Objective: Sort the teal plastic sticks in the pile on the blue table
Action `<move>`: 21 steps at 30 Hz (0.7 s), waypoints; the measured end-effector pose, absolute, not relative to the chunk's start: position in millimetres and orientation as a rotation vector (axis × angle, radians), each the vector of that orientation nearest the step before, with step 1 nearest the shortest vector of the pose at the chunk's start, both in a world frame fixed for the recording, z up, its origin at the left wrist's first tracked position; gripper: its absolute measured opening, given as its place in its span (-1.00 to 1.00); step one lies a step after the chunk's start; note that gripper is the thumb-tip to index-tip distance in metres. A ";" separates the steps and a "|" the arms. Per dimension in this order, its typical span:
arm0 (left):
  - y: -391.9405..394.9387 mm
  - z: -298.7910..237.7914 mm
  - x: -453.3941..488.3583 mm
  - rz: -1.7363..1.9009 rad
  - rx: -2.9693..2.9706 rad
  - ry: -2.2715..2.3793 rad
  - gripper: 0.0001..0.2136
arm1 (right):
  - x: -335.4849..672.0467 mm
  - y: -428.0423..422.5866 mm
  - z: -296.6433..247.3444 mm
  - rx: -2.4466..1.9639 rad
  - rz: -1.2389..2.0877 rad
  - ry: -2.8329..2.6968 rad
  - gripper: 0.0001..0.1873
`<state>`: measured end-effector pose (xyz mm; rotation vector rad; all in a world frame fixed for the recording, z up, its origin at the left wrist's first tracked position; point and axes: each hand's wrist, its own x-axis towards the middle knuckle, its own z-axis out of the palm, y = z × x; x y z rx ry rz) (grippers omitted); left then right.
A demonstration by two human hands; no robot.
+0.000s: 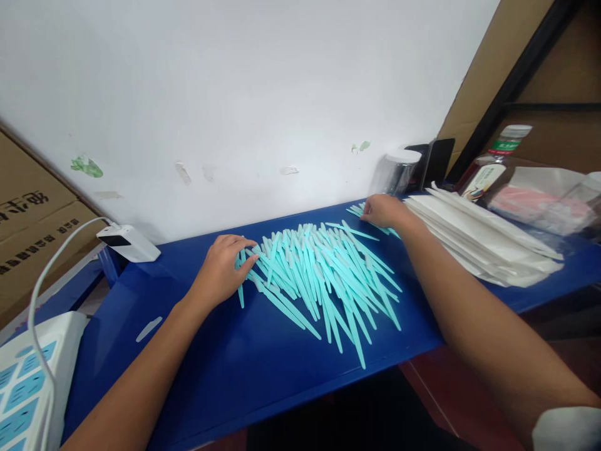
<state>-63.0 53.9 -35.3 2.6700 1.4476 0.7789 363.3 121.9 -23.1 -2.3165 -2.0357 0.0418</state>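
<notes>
A heap of turquoise eyebrow razors (323,269) with pale translucent blade covers lies fanned out across the blue table (220,376). At the heap's left edge rests my left hand (228,268), its thumb and forefinger apart around the ends of the outermost razors. My right hand (384,211) reaches to a smaller group of the same razors (355,210) at the back right. Its fingertips are pinched together over that group, apparently on a razor, though the palm and fingers hide most of it. A loose translucent piece (149,329) lies left of my left forearm.
White paper sleeves (483,238) are stacked on the right, beside a lidded jar (401,169), a dark upright stand (437,163) and a bottle (493,166). A white device (129,243) with a cable and a power strip (32,376) sit left. A wall (258,94) borders the back.
</notes>
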 end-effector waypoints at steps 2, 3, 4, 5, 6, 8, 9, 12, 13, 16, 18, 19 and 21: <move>53.5 -34.1 -63.4 0.781 2.674 1.450 -0.67 | 358.8 119.3 -20.8 -2.234 0.040 -2.006 -0.73; 53.5 -33.8 -63.9 0.787 2.674 1.452 -0.67 | 355.9 117.5 -18.6 -2.178 0.080 -2.009 -0.69; 53.7 -33.7 -64.5 0.792 2.673 1.452 -0.68 | 353.0 115.5 -16.0 -2.123 0.142 -2.033 -0.64; 53.9 -33.9 -65.0 0.797 2.671 1.451 -0.68 | 350.2 113.5 -13.3 -2.086 0.216 -2.073 -0.60; 54.0 -34.2 -65.4 0.800 2.670 1.449 -0.68 | 347.7 111.7 -10.9 -2.068 0.293 -2.124 -0.57; 54.1 -35.2 -65.2 0.797 2.667 1.450 -0.69 | 344.1 109.6 -7.7 -2.081 0.429 -2.221 -0.57; 54.0 -35.8 -64.7 0.793 2.667 1.451 -0.69 | 343.2 109.3 -7.2 -2.095 0.474 -2.249 -0.59; 53.3 -36.7 -62.6 0.782 2.669 1.448 -0.70 | 343.2 111.0 -9.1 -2.126 0.486 -2.256 -0.74; 53.1 -36.7 -62.1 0.784 2.671 1.443 -0.70 | 343.8 112.0 -10.3 -2.143 0.469 -2.250 -0.79; 53.4 -36.4 -62.0 0.793 2.672 1.432 -0.70 | 345.4 114.6 -13.6 -2.190 0.429 -2.249 -0.86; 54.0 -36.3 -63.0 0.798 2.671 1.436 -0.70 | 345.4 115.1 -14.1 -2.198 0.380 -2.270 -0.85; 54.3 -36.4 -63.5 0.799 2.669 1.440 -0.70 | 345.1 114.8 -13.7 -2.202 0.349 -2.275 -0.83; 54.7 -36.5 -64.2 0.799 2.661 1.452 -0.70 | 343.7 113.4 -11.5 -2.227 0.348 -2.259 -0.76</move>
